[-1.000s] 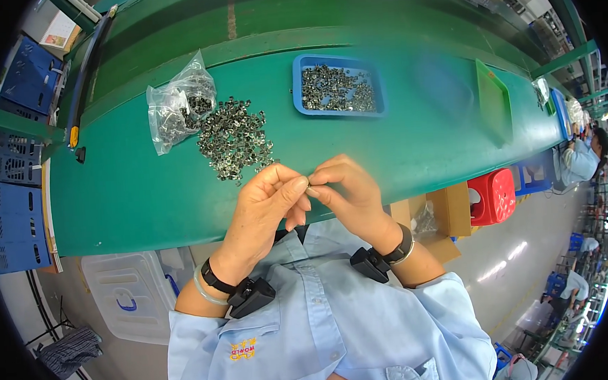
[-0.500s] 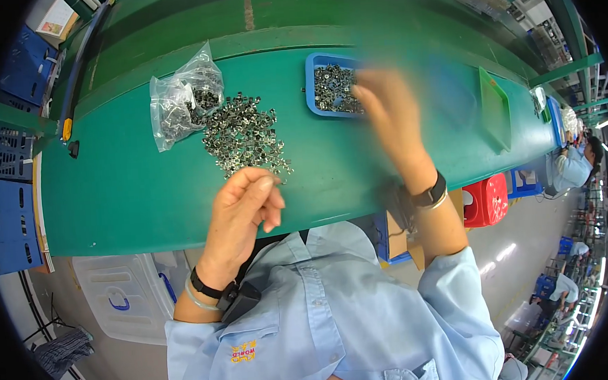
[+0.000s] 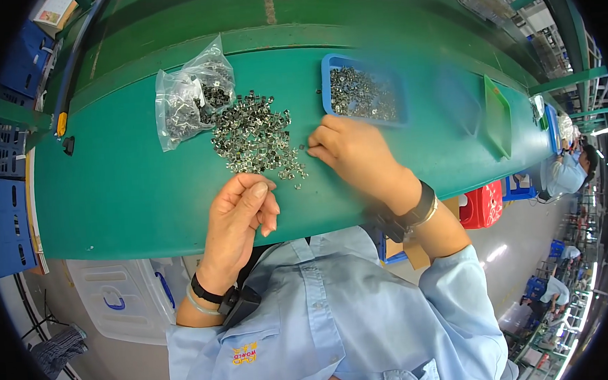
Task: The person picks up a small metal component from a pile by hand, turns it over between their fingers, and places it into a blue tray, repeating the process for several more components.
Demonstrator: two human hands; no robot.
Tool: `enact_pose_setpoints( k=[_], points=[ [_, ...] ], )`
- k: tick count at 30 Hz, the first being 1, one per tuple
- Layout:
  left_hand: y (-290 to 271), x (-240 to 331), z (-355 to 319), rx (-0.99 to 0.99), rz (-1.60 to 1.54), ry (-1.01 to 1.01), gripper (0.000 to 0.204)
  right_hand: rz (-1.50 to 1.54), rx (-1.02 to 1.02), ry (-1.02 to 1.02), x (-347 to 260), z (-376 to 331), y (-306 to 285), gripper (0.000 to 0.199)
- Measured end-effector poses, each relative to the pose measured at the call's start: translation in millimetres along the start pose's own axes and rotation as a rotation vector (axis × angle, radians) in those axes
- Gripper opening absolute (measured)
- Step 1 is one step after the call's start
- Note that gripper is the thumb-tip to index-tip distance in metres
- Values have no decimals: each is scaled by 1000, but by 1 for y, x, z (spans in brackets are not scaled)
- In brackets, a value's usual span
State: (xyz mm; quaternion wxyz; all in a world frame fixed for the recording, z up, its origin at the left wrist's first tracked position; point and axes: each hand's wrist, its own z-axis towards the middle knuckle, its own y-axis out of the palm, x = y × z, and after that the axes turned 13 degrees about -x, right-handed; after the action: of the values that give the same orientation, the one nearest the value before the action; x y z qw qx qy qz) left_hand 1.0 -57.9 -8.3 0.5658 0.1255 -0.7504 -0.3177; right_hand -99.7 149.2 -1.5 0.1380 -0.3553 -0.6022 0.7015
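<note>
A heap of small silver metal parts lies on the green table. My right hand rests at the heap's right edge, its fingertips curled down onto the parts there; whether one is pinched is hidden. My left hand hovers near the table's front edge just below the heap, fingers loosely curled, thumb against forefinger, nothing visible in it. A blue tray with several of the same parts stands just beyond my right hand.
A clear plastic bag with more parts lies left of the heap. A green tray sits further right. Blue crates stand at the left, a red bin and a white container below the table. Other workers sit far right.
My hands, joined in front of me a second ago, came apart. The right hand reached over the blue tray, then came back down to the heap's right edge. The left hand stayed low.
</note>
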Motion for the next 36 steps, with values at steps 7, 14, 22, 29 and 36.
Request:
enact_pose_setpoints(
  k=[7,14,22,29,36],
  points=[
    [-1,-2,2,-13,23,4,18,130,128,122,4,-19,4,11],
    [7,-5,4,-25,29,-11,18,133,73,-10,-4,2,8,12],
    [17,-6,11,-14,-11,-50,18,414,100,-79,-18,-13,-10,16],
    [25,-12,23,-191,-171,-122,17,576,172,-136,-29,-33,-14,19],
    [30,-22,24,-223,-343,-82,16,727,327,33,-45,-44,-5,18]
  ],
)
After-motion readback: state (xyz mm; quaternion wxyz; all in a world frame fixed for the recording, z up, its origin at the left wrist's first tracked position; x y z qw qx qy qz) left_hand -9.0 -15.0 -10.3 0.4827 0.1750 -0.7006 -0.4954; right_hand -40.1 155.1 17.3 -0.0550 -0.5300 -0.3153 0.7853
